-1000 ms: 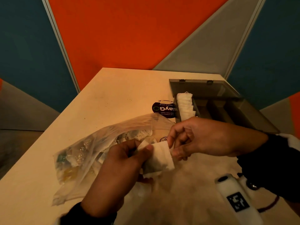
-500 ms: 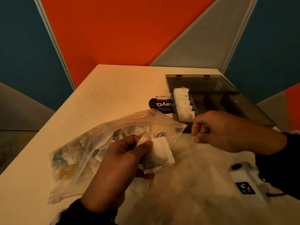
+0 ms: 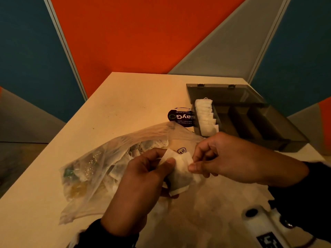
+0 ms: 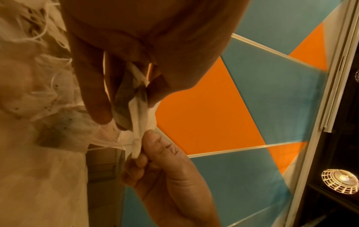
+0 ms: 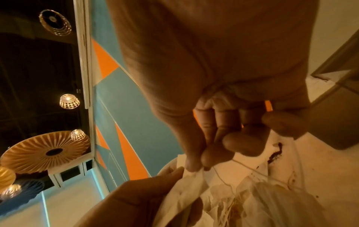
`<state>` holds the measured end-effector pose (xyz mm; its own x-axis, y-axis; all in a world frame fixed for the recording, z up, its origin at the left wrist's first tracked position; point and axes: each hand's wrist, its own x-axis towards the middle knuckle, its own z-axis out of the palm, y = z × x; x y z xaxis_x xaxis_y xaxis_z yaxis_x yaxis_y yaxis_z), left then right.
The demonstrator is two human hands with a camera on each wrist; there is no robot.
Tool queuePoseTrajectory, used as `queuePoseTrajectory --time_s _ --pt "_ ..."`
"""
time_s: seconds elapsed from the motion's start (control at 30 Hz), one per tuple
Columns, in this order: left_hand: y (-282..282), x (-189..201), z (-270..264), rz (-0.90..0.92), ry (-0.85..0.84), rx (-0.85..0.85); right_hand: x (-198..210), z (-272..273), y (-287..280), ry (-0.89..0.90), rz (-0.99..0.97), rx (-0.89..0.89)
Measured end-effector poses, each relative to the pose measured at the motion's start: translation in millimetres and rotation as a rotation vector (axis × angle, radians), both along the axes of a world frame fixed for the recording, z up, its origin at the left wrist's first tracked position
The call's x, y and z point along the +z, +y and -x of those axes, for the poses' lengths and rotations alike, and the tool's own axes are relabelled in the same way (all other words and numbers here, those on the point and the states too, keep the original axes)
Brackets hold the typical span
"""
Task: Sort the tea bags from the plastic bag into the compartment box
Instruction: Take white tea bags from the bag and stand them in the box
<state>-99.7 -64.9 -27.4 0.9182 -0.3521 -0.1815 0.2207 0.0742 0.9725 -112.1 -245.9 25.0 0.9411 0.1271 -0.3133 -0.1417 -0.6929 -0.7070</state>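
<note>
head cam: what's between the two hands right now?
A small stack of white tea bags: the left hand grips its left side and the right hand pinches its upper right corner. Head view shows it; both wrist views confirm the two grips.

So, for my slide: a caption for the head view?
Both hands pinch white paper tea bags between clear plastic bag and grey compartment box.

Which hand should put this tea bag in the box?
Probably the right hand: it pinches the tea bag and is nearer the compartment box. The left hand is by the plastic bag.
</note>
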Motion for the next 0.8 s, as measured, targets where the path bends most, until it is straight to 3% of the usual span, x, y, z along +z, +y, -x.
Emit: queuePoseTrajectory --time_s 0.27,0.53,0.8 --pt "-3 6 3 -0.012 0.035 0.033 8 -1 -4 -0.176 0.281 0.026" --pt "-8 3 5 0.013 0.029 -0.003 21 -5 5 -0.15 0.291 0.189" --pt "-5 6 5 0.025 -0.037 -0.041 16 -16 7 -0.2 0.334 0.143"
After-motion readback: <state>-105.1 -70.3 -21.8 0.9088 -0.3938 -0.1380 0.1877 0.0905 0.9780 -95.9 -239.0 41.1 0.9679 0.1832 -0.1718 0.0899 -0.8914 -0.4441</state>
